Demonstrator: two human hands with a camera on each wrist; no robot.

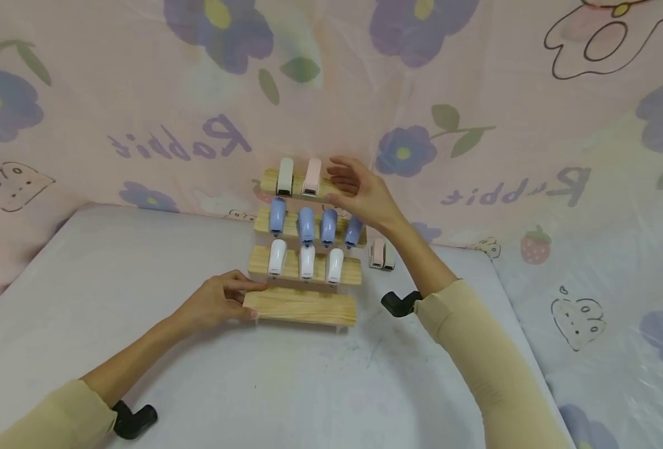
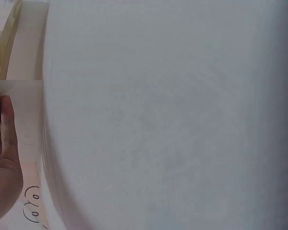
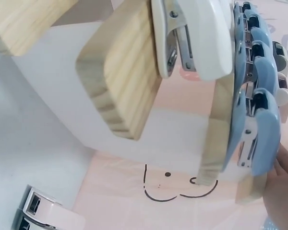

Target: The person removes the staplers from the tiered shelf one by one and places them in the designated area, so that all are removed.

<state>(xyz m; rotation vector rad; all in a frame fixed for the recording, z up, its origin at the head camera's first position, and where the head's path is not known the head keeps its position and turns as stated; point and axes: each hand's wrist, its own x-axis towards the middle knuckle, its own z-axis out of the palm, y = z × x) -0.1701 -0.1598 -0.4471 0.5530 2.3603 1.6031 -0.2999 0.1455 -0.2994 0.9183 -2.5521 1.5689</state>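
Well, left hand (image 1: 213, 304): nearly closed, pinching the rack (image 1: 303, 307) at its bottom left end.
Right hand (image 1: 365, 192): fingers half curled by the top right end; whether they grip, I cannot tell.
Rack: on the table (image 1: 208, 386); I'd steady both ends evenly so no staplers (image 1: 307, 224) slide.
Right wrist view: shows metal inside the blue staplers (image 3: 269, 136), hidden from the head view.

Your place: sheeted booth, home or studio unclear | far and right of you: flower-printed "Rabbit" sheeting (image 1: 342, 100) | near you: plain white bench (image 1: 286, 386)
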